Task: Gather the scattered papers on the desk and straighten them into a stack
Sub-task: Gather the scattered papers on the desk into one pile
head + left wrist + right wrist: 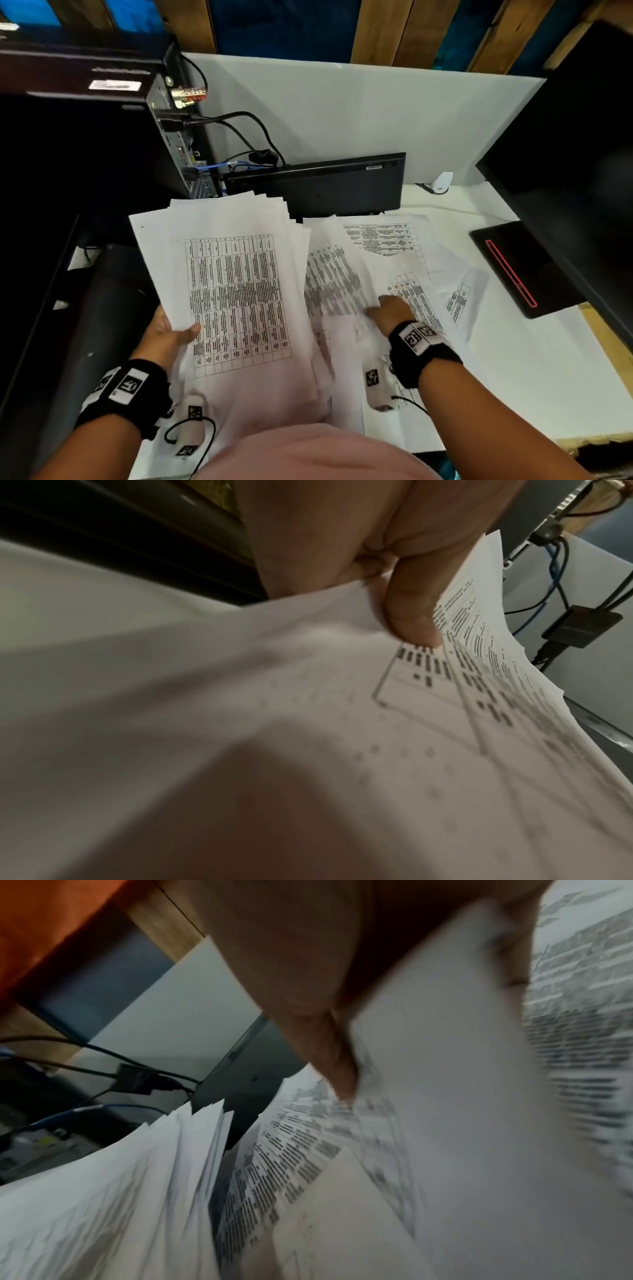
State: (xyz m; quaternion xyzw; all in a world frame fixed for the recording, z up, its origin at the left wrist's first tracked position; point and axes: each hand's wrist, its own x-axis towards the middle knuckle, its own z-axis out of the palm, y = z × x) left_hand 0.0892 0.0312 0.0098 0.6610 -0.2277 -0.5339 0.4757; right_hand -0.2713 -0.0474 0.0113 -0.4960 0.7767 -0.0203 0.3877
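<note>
My left hand [176, 334] grips a thick, fanned stack of printed table sheets [236, 291] by its left edge, thumb on top and fingers hidden underneath. In the left wrist view the thumb [411, 610] presses on the top sheet of the stack [308, 723]. My right hand [385, 308] reaches onto the loose papers [387, 236] spread over the white desk. It pinches a blurred sheet [329, 281] beside the stack. The right wrist view shows its thumb [329, 1047] on that sheet [445, 1069], with the stack [120, 1191] fanned at the left.
A black keyboard-like slab [342, 186] stands behind the papers. A computer tower [171, 137] with cables [253, 137] stands at the back left. A dark monitor [582, 171] on its base [513, 267] stands at the right. Bare desk [531, 359] shows at the front right.
</note>
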